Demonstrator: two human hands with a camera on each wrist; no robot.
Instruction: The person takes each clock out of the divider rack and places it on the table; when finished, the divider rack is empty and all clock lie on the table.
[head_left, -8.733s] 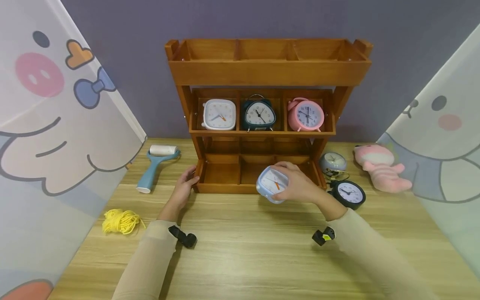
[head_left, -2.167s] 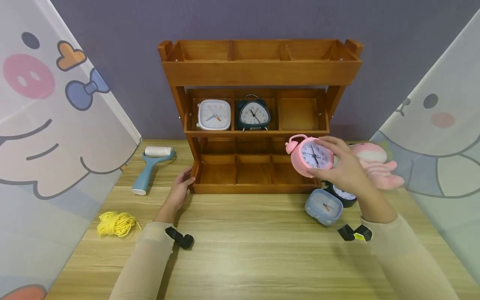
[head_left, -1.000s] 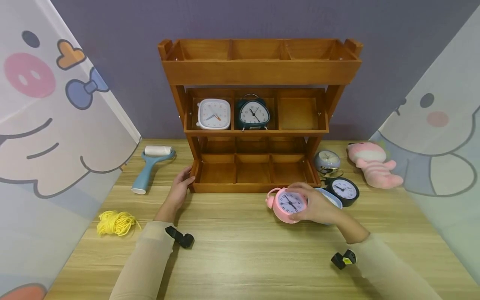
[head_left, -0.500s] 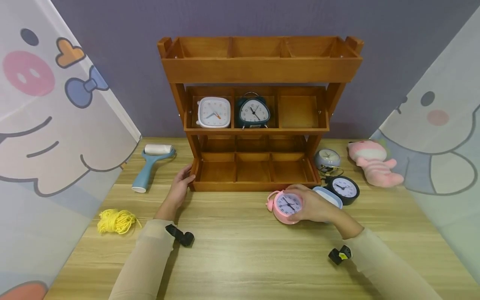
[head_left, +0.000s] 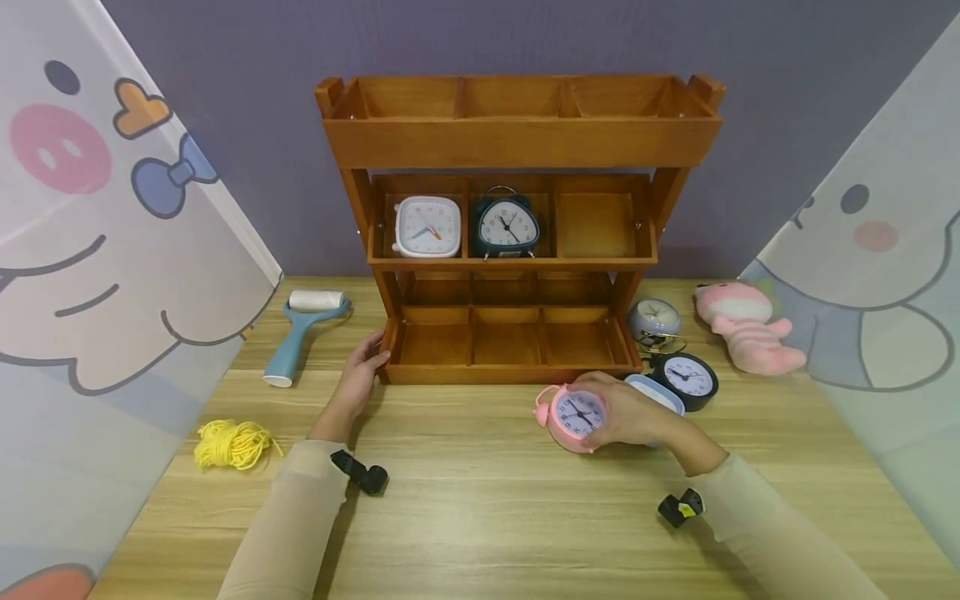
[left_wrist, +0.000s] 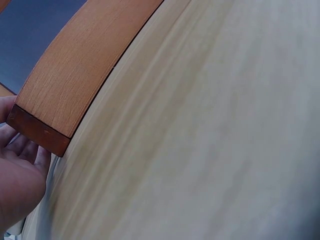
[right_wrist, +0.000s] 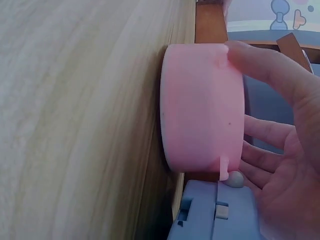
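Note:
A pink twin-bell alarm clock lies face up on the table in front of the wooden shelf. My right hand grips it by its rim, thumb and fingers on opposite sides. In the right wrist view the pink alarm clock's back rests on or just over the table, beside a light blue alarm clock. That blue one is partly hidden by my right hand in the head view. At the shelf's lower left corner, my left hand holds the end, its thumb on the front and fingers round the side.
A white clock and a dark green clock stand in the middle tier. Right of the shelf lie a round grey-blue clock, a black clock and a pink plush toy. A lint roller and yellow cord lie left.
The light blue alarm clock has left my right hand and lies on the table at right. The pink alarm clock has come down from the middle tier's right compartment. My left hand stays put.

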